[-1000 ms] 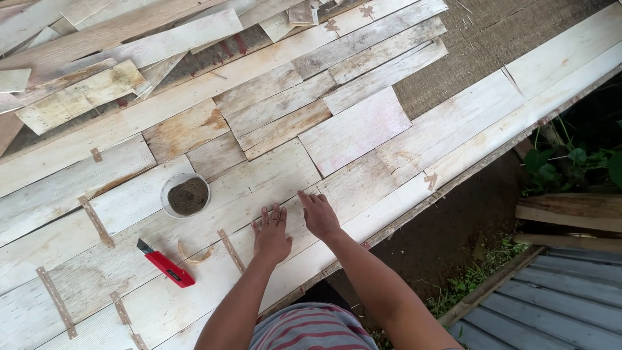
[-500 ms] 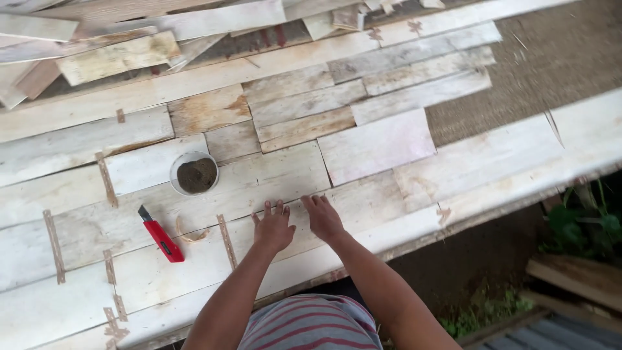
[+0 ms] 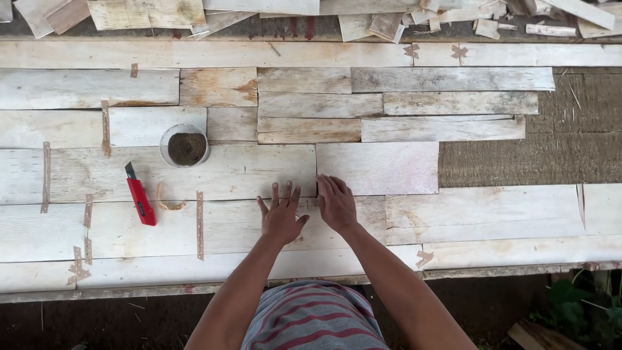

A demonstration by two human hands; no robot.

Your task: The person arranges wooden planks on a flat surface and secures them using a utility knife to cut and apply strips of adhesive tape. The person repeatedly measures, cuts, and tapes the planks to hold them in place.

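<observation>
Pale thin wooden sheets [image 3: 246, 172] lie edge to edge on a work surface, joined by short brown tape strips [image 3: 200, 223]. My left hand [image 3: 280, 217] lies flat on the sheets with its fingers spread. My right hand [image 3: 335, 202] presses flat beside it, fingers together, right at the vertical seam between two sheets. Neither hand holds anything. A red utility knife [image 3: 139, 198] lies to the left of my hands. A curl of brown tape [image 3: 165, 201] sits next to it.
A small clear cup [image 3: 185, 146] with dark contents stands on the sheets, above the knife. Loose wood offcuts [image 3: 389, 23] are piled along the far edge. A patch of brown woven mat [image 3: 518, 159] shows at the right. The near edge drops to dark ground.
The view has swung so the sheets now run level across the frame. My hands stay flat on the sheets, with the right one now over the vertical seam.
</observation>
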